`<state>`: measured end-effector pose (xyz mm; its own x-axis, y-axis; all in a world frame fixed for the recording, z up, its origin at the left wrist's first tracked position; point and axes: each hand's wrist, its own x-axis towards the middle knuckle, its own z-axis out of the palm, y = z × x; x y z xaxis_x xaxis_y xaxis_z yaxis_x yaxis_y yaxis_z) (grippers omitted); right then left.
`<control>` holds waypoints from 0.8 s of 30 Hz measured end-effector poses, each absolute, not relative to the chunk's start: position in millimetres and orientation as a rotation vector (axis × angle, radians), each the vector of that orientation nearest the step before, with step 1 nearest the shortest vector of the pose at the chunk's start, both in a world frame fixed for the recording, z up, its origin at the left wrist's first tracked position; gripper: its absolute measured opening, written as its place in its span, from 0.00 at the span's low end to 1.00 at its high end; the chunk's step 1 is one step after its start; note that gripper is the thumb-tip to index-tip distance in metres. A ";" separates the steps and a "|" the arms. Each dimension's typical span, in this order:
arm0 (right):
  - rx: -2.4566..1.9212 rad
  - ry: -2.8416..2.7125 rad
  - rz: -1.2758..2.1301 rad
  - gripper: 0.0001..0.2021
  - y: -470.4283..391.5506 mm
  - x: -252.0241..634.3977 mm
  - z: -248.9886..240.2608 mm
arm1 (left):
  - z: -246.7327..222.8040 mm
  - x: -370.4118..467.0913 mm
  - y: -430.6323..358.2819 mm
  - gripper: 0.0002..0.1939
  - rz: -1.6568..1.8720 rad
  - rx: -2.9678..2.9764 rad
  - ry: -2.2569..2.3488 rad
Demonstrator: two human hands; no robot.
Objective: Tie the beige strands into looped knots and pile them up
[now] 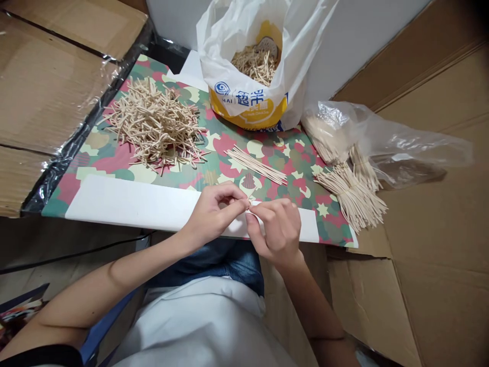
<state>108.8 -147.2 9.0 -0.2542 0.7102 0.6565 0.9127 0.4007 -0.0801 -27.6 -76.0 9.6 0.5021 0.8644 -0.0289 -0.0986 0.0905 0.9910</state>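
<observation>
Nearer the wearer than the plastic bag (254, 109), the left hand (214, 211) and right hand (278, 227) meet, fingertips pinched closely on a small pale strand (250, 204), while loose sticks (256, 164) lie just before the bag, a tangled heap (158, 122) to its left and bound bundles (353, 196) to its right.

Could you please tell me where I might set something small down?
Bare room shows on the white strip left of the left hand, and on the patterned patch between the loose row of sticks and the bundled sticks. It is crowded at the back, with the stick pile and white bag, and at right, around the clear bag.
</observation>
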 end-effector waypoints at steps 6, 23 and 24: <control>-1.568 -1.916 -0.279 0.02 -145.6 102.9 6.0 | 8.8 -27.6 -76.8 0.07 0.842 1.326 0.754; -1.748 -1.681 0.527 0.05 -150.9 109.1 21.2 | 6.3 -37.6 -75.8 0.10 0.675 1.606 0.646; -1.748 -1.683 0.548 0.05 -150.9 109.3 21.6 | 6.5 -38.7 -74.9 0.10 0.653 1.629 0.637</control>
<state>109.3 -150.9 21.6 0.0922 0.9867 0.1341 0.7187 0.0273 -0.6948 -38.7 -74.9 6.5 0.6914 0.7192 0.0681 0.0496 -0.1413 0.9887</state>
